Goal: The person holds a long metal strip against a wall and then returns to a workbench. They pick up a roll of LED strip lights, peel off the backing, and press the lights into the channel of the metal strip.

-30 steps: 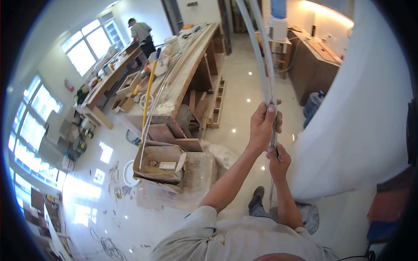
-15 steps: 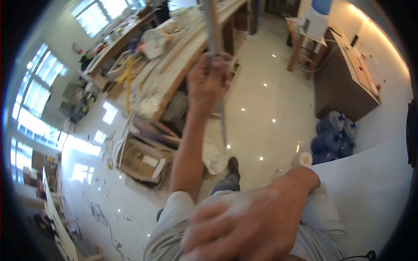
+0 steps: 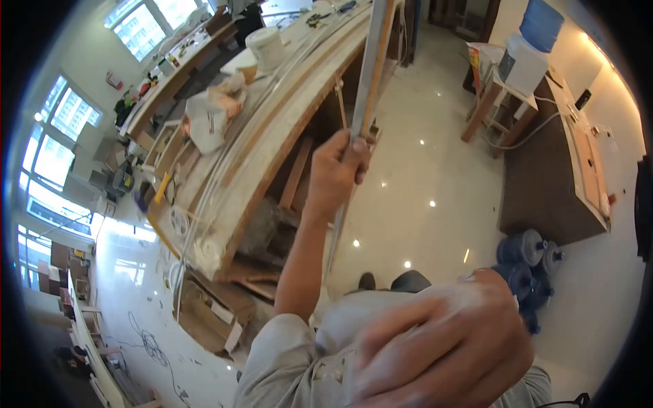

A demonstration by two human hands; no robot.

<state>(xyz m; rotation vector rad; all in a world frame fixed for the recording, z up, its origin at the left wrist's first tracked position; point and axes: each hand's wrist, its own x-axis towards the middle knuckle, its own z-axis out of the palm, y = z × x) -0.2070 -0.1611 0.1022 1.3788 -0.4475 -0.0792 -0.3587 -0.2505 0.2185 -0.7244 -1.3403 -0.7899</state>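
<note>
My left hand (image 3: 338, 168) is closed around a long, straight grey metal bar (image 3: 372, 64), which has an orange-brown line along one side. The bar rises past the top of the view and continues below my fist toward the floor, beside the long workbench (image 3: 272, 153). Close to the camera is my right hand (image 3: 449, 347), seen from the back and partly blurred. Its fingers look bent, but their tips are hidden, and I cannot see whether anything is in them.
On the workbench are a white bucket (image 3: 265, 49) and a plastic bag (image 3: 212, 117). A cardboard box (image 3: 204, 316) sits by its near end. Blue water jugs (image 3: 520, 248) stand at right near a brown cabinet (image 3: 544, 180) and a water dispenser (image 3: 522, 64). A cable (image 3: 153, 347) lies on the floor.
The view has shifted, with more of the workbench showing. My left hand and the bar appear lower and farther right. My right hand has moved right in the view.
</note>
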